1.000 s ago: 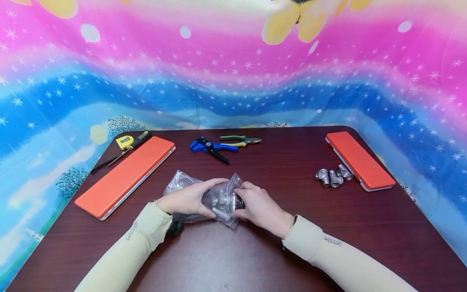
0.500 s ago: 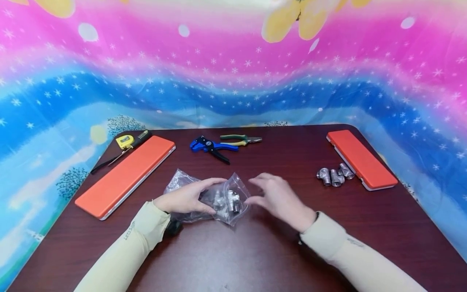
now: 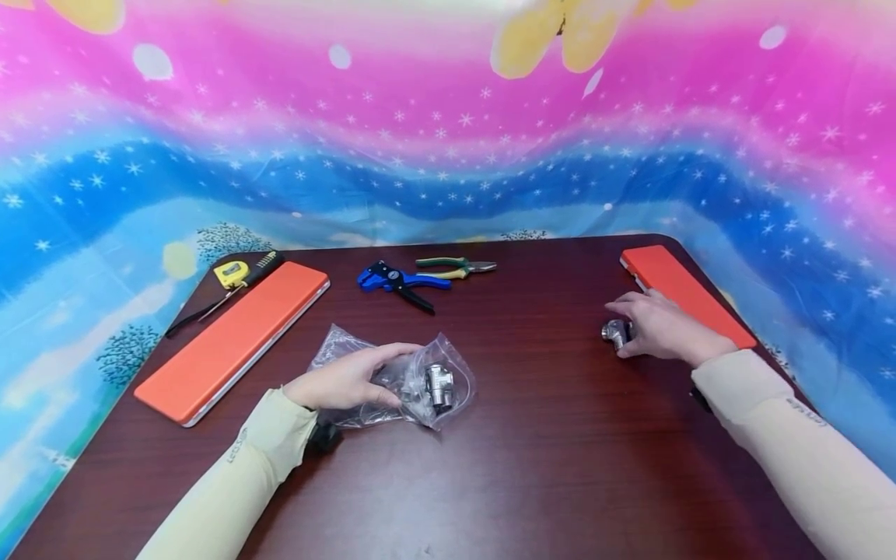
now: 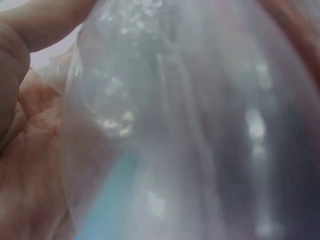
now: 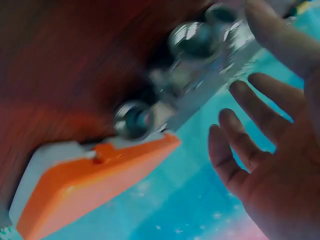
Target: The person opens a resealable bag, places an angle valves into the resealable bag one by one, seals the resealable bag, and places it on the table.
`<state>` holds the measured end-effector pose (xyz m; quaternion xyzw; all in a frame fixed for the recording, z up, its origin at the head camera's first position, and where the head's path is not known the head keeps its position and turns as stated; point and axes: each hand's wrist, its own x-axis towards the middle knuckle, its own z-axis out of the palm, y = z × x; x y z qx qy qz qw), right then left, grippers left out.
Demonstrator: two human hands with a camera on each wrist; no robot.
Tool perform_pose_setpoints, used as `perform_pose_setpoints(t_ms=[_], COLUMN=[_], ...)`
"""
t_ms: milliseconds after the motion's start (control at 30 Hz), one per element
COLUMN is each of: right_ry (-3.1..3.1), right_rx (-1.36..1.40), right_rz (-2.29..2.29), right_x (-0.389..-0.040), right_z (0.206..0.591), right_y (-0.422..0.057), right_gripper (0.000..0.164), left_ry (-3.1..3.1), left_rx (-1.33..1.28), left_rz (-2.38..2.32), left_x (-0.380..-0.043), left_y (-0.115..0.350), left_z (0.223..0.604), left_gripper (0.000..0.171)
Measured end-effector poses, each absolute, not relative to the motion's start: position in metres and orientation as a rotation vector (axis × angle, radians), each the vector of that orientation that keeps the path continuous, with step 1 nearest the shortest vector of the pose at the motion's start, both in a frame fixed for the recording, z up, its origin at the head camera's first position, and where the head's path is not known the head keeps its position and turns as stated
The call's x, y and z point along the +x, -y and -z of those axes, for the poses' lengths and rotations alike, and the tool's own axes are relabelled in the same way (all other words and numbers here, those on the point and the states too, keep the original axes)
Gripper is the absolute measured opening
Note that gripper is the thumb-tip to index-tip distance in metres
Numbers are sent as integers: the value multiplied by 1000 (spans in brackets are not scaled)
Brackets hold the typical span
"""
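My left hand [image 3: 350, 379] grips a clear plastic bag [image 3: 458, 365] around its side, left of the table's middle. Inside the bag's right end sits a shiny metal pipe tee [image 3: 439, 386], with more metal parts blurred behind the film. The bag [image 4: 150, 125] fills most of the left wrist view. My right hand [image 3: 661, 328] is at the loose pipe tees on the right; one pipe tee [image 3: 615, 333] shows between thumb and fingers, and the hand covers the others. In the right wrist view, the right hand's fingers [image 5: 245, 137] are spread beside blurred pipe tees [image 5: 192, 40].
An orange case [image 3: 672, 272] lies just behind the right hand, another orange case [image 3: 234, 342] at the left. Beyond that one are a yellow tape measure [image 3: 231, 272] and a black-handled screwdriver [image 3: 264, 267]. Blue wire strippers [image 3: 395, 278] and pliers [image 3: 455, 271] lie at the back.
My right hand has let go of the tee at the bag's mouth and swung right to the loose tees. The left hand stays on the bag.
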<state>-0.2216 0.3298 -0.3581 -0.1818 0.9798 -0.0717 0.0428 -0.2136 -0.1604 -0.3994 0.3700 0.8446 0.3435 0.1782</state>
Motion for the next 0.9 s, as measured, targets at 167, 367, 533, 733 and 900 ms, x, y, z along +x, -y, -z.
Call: perform_pose_setpoints(t_ms=[167,367,533,733,900], right_ry=[-2944,-2997,-3087,-3074,-3046], right_rx=[-487,-538,-741,-971,-1063], right_rz=[142,260,488,659,651], right_x=[-231,-227,-199,-159,-151], right_z=[364,364,355,354,363], right_y=[-339,-329,-280,-199,-155], right_gripper=[72,63,65,62,58], left_ry=[-2377,-2370,-2371,-2373,-2366], left_rx=[1053,1064,1059,1049,1042], left_rz=[-986,-978,-970,-971,-971], left_x=[-215,-217,-217,-217,-217], left_y=[161,162,162,161,161], left_z=[400,400,398,397,399], left_gripper=[79,78,79,80,79])
